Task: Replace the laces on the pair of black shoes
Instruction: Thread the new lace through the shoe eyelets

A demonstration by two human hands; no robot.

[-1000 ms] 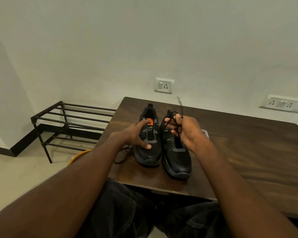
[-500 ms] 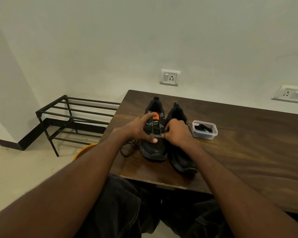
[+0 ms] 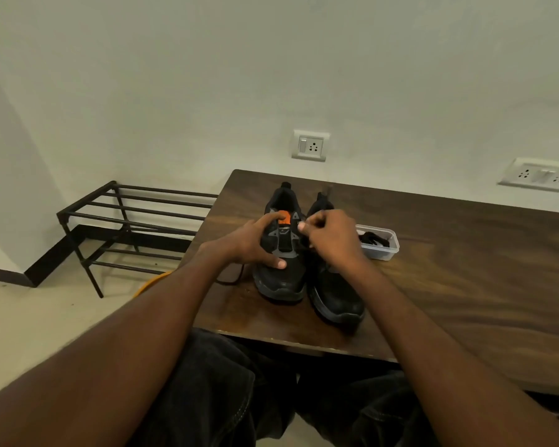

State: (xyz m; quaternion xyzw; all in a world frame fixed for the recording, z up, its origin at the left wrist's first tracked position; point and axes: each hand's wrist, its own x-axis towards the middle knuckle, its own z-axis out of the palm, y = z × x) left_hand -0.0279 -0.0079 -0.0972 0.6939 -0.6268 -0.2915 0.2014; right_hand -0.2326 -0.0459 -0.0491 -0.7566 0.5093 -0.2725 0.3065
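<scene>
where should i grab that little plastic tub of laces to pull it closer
Grip the plastic tub across its two short walls, coming from above on the right. It sits upright and open-topped on the table, its left end close behind the right hand, its right end free.

Two black shoes are set side by side on the wooden table (image 3: 465, 269), toes toward its near edge. The left shoe (image 3: 279, 279) is gripped by the left hand (image 3: 255, 241), while a lace is pinched by the right hand (image 3: 331, 237) over the right shoe (image 3: 336, 295). A clear plastic container (image 3: 380, 245) of black laces is placed on the table just right of the shoes.
</scene>
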